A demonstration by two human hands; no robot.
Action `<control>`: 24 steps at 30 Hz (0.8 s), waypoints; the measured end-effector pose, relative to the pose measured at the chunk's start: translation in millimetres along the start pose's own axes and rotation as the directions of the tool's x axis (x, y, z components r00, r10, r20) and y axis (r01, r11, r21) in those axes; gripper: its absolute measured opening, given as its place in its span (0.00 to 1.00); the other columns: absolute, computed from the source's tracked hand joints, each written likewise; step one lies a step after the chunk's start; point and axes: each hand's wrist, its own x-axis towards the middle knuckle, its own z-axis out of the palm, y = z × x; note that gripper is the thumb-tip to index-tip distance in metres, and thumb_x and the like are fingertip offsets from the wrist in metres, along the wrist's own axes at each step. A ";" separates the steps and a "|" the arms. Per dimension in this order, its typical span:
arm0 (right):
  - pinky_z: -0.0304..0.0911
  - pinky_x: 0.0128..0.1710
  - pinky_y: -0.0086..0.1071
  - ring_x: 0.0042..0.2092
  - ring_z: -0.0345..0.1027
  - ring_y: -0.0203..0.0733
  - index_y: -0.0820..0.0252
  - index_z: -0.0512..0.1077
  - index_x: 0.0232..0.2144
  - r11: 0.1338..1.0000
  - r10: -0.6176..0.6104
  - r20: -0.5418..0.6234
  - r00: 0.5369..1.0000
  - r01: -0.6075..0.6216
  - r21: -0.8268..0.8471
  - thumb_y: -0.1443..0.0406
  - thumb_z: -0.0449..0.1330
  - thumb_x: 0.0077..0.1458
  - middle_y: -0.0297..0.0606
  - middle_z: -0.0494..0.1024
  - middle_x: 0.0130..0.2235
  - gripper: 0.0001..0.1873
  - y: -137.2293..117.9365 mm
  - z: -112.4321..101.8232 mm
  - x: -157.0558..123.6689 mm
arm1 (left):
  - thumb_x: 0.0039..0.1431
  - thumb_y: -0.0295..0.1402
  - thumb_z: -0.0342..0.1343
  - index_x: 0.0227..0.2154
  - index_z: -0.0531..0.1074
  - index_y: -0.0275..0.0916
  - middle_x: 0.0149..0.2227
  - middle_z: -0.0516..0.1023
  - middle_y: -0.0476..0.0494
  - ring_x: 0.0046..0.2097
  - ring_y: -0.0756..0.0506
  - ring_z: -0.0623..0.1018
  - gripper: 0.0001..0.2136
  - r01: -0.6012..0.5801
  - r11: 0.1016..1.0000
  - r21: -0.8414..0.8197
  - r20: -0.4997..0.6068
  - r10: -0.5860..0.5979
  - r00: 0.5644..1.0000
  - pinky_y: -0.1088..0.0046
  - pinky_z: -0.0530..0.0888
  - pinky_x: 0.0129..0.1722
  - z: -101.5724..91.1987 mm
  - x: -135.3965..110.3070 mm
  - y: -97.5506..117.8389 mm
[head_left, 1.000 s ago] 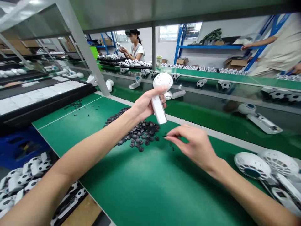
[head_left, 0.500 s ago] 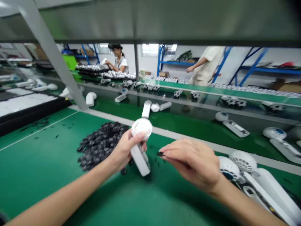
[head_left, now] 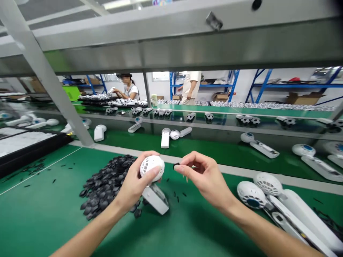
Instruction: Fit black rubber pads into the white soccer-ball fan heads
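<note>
My left hand (head_left: 136, 175) is closed round the round head of a white handheld fan (head_left: 158, 200), whose handle slants down to the right. Vent slots show on the head's upper left. To the right, my right hand (head_left: 200, 175) pinches a small black piece (head_left: 176, 165) between thumb and finger, a short way from the fan head and apart from it. A heap of small black plastic pieces (head_left: 104, 189) lies behind and left of my left hand. A few thin black slivers (head_left: 178, 198) are scattered on the green table below the right hand.
White fan parts (head_left: 292, 210) lie at the right by my forearm. Beyond the table edge, a green conveyor (head_left: 214, 151) bears more fan bodies. A slanted metal post (head_left: 59, 92) stands at left, near a black tray (head_left: 34, 151). Two people are across the line.
The view has tilted up. My left hand has turned the fan so its vented head shows. My right hand has turned over, thumb now visible, and moved nearer the fan with the black piece.
</note>
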 end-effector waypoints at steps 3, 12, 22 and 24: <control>0.59 0.27 0.29 0.27 0.62 0.34 0.58 0.75 0.26 0.995 0.082 0.094 0.992 -0.087 0.046 0.53 0.75 0.52 0.30 0.74 0.25 0.17 4.7 8.4 -0.2 | 0.60 0.56 0.67 0.44 0.72 0.39 0.37 0.77 0.46 0.31 0.46 0.77 0.25 -0.012 0.999 -0.035 -0.028 0.011 1.000 0.74 0.76 0.29 3.2 -1.4 -3.9; 0.58 0.30 0.29 0.29 0.62 0.34 0.59 0.75 0.26 0.965 0.206 0.181 0.962 -0.230 0.127 0.56 0.76 0.49 0.31 0.75 0.26 0.16 12.1 25.9 -8.1 | 0.64 0.57 0.64 0.46 0.72 0.42 0.38 0.78 0.47 0.32 0.48 0.75 0.23 -0.047 0.990 -0.130 -0.072 0.038 0.997 0.76 0.73 0.29 15.3 -15.0 -12.9; 0.71 0.33 0.32 0.29 0.74 0.37 0.59 0.78 0.26 0.910 0.308 0.241 0.920 -0.360 0.208 0.53 0.81 0.44 0.33 0.80 0.26 0.21 3.1 25.6 -9.5 | 0.74 0.49 0.53 0.46 0.77 0.43 0.37 0.79 0.46 0.35 0.46 0.77 0.16 -0.152 0.980 0.126 -0.018 0.156 0.988 0.73 0.73 0.32 9.7 -20.5 6.1; 0.74 0.35 0.33 0.30 0.77 0.39 0.59 0.78 0.27 0.908 0.311 0.259 0.914 -0.366 0.203 0.53 0.80 0.46 0.35 0.81 0.27 0.20 3.3 25.3 -11.6 | 0.70 0.48 0.59 0.45 0.78 0.43 0.38 0.81 0.45 0.35 0.45 0.77 0.14 -0.166 0.974 0.153 -0.025 0.172 0.985 0.73 0.73 0.31 9.0 -21.1 7.4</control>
